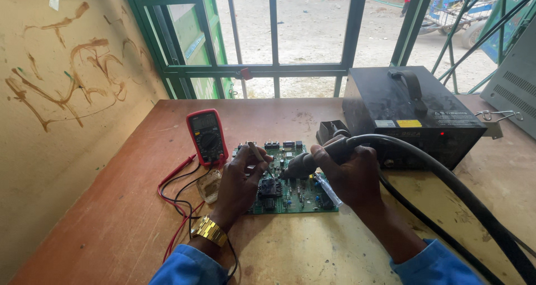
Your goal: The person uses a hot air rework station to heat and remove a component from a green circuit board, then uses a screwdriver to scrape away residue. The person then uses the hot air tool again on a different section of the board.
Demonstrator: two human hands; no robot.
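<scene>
Both hands at work over a green circuit board lying flat near the middle of the desk: left hand pinching a thin pair of tweezers with tips down toward the board, right hand wrapped tight round the dark hot-air handpiece, nozzle aimed at the same spot. Best done, judging from the head view, with nozzle kept just above the part and circling gently, tweezers lifting only once solder softens, no prying, thick hose kept slack and off the board. Counted from the head view: one circuit board, one handpiece, one pair of tweezers, one black rework station with a red lamp lit, one red multimeter just left of the board, red and black test leads trailing toward the desk's front, one small clear syringe-like tube under the right hand, one gold wristwatch on the left wrist.
</scene>
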